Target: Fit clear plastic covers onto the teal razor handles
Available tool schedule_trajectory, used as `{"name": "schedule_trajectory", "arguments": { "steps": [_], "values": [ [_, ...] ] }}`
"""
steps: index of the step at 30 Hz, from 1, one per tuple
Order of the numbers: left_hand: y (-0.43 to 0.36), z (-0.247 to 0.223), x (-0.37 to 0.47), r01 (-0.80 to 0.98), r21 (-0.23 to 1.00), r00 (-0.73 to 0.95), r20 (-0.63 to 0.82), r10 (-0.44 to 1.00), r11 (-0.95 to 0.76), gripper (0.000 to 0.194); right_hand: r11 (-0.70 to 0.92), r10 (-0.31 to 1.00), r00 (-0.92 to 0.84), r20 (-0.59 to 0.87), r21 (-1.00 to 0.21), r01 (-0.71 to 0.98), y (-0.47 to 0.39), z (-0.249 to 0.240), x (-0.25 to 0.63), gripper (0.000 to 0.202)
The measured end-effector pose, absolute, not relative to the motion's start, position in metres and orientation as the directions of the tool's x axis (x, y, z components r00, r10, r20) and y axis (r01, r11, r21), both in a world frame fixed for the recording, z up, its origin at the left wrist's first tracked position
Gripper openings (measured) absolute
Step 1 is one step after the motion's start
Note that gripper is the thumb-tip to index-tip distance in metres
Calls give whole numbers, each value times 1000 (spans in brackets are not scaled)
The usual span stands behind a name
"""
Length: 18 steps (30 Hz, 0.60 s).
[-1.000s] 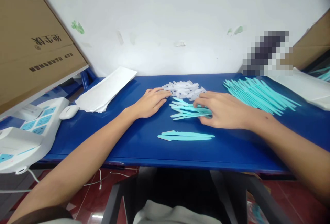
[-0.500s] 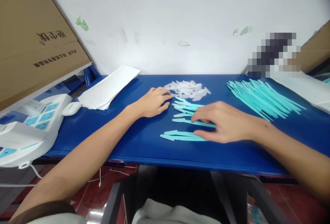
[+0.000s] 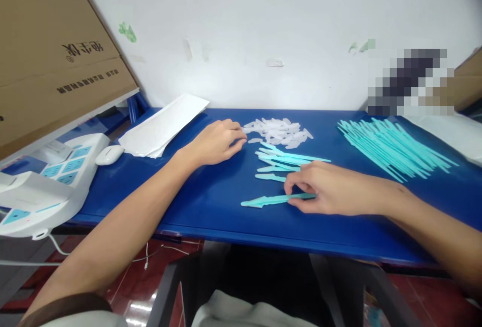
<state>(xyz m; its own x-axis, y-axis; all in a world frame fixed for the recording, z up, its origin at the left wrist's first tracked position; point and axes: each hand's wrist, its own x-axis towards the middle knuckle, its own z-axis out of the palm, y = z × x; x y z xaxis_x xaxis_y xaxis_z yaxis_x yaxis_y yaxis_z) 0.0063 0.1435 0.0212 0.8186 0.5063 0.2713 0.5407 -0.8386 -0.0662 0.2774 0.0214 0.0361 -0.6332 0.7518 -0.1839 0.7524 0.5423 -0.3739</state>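
Note:
My right hand (image 3: pixel 320 186) pinches the handles of turquoise eyebrow razors (image 3: pixel 263 201), which lie pressed together, blades pointing left, low over the blue table near its front edge. Beyond those fingers, several more turquoise razors (image 3: pixel 278 155) lie spread out, their blade ends to the left. At the left side of a pile of small whitish translucent blade caps (image 3: pixel 282 131) is my left hand (image 3: pixel 220 141). Its thumb and fingers are drawn together; whether a cap sits between the fingertips is hidden.
A larger heap of turquoise razors (image 3: pixel 391 148) lies at the right. White paper sheets (image 3: pixel 163 126), a white earbud case (image 3: pixel 109 154) and a power strip (image 3: pixel 75 181) are at the left, below a leaning cardboard box (image 3: pixel 56 40). A white wall (image 3: pixel 241 30) closes the back.
My right hand has closed on the front razors, bringing two that lay slightly apart together. My left hand has drawn its thumb and fingers closer together beside the caps. The view has shifted slightly.

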Motion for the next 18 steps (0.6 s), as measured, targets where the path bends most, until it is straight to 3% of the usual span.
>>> {"name": "schedule_trajectory", "arguments": {
  "steps": [5,12,18],
  "values": [
    [146,18,7,567,-62,802,266,534,-821,44,602,729,-672,-126,-348,718,21,36,276,6],
    [149,15,6,564,-43,802,266,535,-824,42,695,691,-722,-12,-264,669,22,29,275,12],
    [156,11,1,583,-23,779,299,551,-812,45,611,758,-642,116,-472,636,28,41,290,21]
  ]
}}
